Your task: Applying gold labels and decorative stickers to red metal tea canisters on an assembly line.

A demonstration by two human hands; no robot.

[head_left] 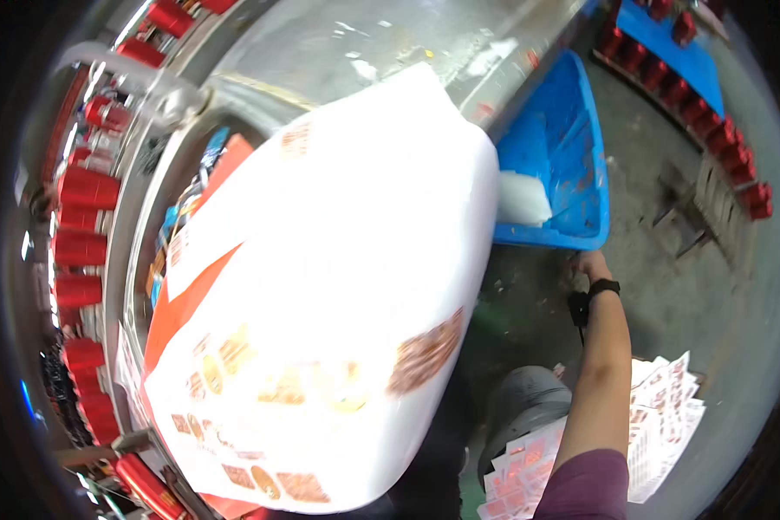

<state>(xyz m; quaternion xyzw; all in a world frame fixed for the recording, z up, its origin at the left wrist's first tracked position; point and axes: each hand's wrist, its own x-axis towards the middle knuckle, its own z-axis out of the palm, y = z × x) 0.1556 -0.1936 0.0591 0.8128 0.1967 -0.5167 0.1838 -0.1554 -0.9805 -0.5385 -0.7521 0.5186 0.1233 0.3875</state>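
A large white printed sheet [347, 260], with brown pictures and red areas along its left side, bulges across the middle of the view. Glare washes out much of its print. My left hand does not show; the sheet covers the area where my left arm would be. On the right, my right arm reaches away from me, a black band around its wrist. My right hand [589, 263] is closed at the near corner of a blue plastic bin [594, 173], fingers curled at its rim and partly hidden. Inside the bin lies a white piece [523, 199].
A grey work surface [312, 35] with paper scraps lies beyond the sheet. Red cylindrical parts [87, 230] line the left side. Printed sheets [667, 425] are stacked at lower right. A small stool [706, 212] stands on the floor, near a blue-topped table [680, 52].
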